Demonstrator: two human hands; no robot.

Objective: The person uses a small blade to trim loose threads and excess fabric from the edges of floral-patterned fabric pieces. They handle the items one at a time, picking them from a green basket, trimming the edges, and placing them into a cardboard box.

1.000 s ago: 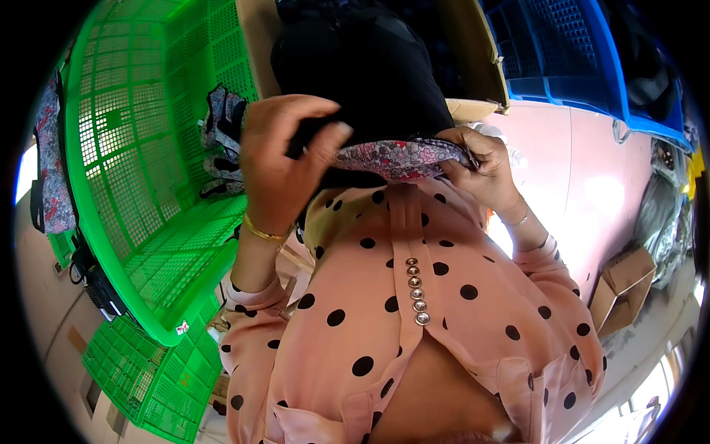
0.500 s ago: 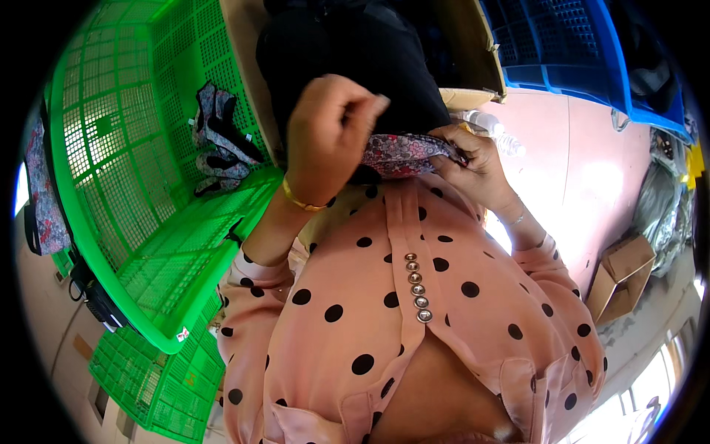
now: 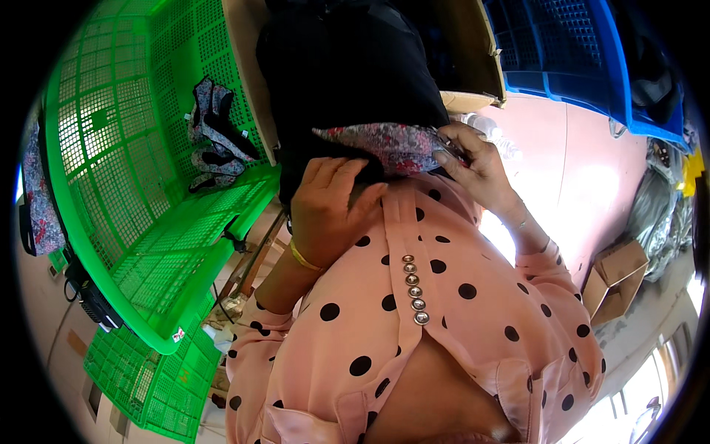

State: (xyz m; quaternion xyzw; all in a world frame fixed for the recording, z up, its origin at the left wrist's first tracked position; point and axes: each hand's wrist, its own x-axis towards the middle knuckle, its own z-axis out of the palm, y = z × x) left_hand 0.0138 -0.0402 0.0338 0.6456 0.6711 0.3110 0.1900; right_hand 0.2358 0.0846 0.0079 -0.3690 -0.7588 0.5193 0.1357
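- Pinching the right end of a floral cloth piece (image 3: 399,144), the right hand (image 3: 473,159) is closed, thumb set against bent fingers.
- The left hand (image 3: 333,203) is about half open: its fingers bend loosely, the thumb stands apart from them, and only black shows in the gap. It lies below the left part of the floral piece; whether the fingertips touch the black cloth (image 3: 347,81) over the lap cannot be told.
- The floral piece lies across the lap, before the waist of the dotted blouse (image 3: 444,296), its pointed left tip free.
- To the left, the green crate (image 3: 185,229) has its near rim beside the left forearm, with a narrow gap between. Floral pieces (image 3: 214,140) lie within, well apart from the hand.
- Ahead of the right hand runs the edge of a cardboard box (image 3: 477,100), with a clear bottle (image 3: 484,124) just beside.
- To the right, pink floor (image 3: 592,163) stretches between the right forearm and a small carton (image 3: 617,281); the blue crate (image 3: 615,66) bounds it at upper right.
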